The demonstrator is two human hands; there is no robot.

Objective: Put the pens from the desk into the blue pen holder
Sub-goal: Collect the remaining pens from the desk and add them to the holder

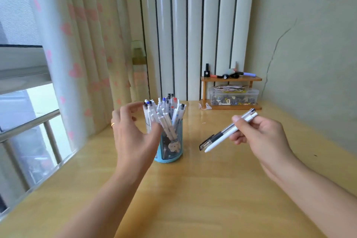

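Standing on the wooden desk (193,189), left of centre: blue holder (172,149), crammed with upright and leaning pens (164,114), mostly white, caps blue, black and red. Hovering at the holder's left side: left hand (133,133), fingers spread and curved, palm toward the pens, thumb crossing in front of the holder's upper part; fingertips close to the leftmost pen tops, contact not clear; gold ring (112,124) on one finger. Raised above the desk to the right, apart from the holder: right hand (260,137), fingers pinched together on two pens (228,131) held side by side, one clear with a black cap, one white, both slanting down and left toward the holder, lower ends in the air. Sitting at the far edge against the wall: small wooden shelf (230,79) with small items on top and a clear plastic box (233,95) of odds and ends beneath. Hanging at left beside the window: curtain (77,44) with pink hearts. Rising behind the holder: white radiator (193,25).
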